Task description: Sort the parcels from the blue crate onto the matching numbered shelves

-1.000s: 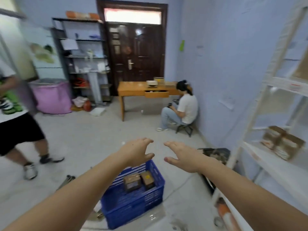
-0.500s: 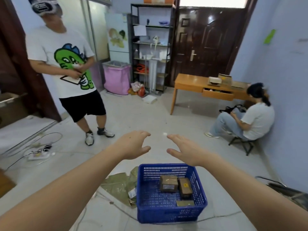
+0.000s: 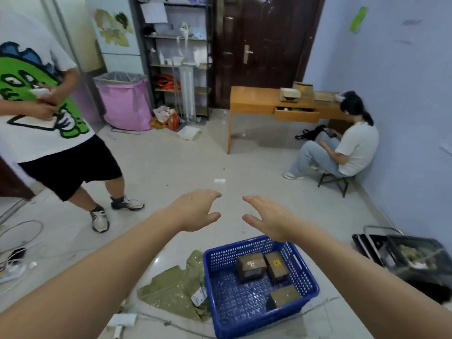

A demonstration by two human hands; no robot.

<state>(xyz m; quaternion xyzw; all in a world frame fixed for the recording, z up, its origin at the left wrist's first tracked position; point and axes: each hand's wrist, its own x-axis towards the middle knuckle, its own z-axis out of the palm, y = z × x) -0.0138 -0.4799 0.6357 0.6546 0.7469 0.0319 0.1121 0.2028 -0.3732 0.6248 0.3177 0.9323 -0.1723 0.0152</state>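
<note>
Blue plastic marked the crate [image 3: 259,311] on the floor, low in the view and a little to the right of centre. Three brown parcels lay in it: a larger box [image 3: 250,265] and a narrower box [image 3: 276,266] side by side, touching or nearly so, toward the far wall, and a third parcel [image 3: 283,296] near the right front corner. Both arms were stretched forward above it. The left hand [image 3: 195,210] and right hand [image 3: 266,217] hung empty, fingers spread and palms turned inward, apart from each other and clear of everything. The parcels lay below and nearer the body than both palms, so the reach would go down and back. The right hand, over the crate's far rim, looked nearer; the narrower box ran lengthwise away from the person. No numbered shelves showed.
</note>
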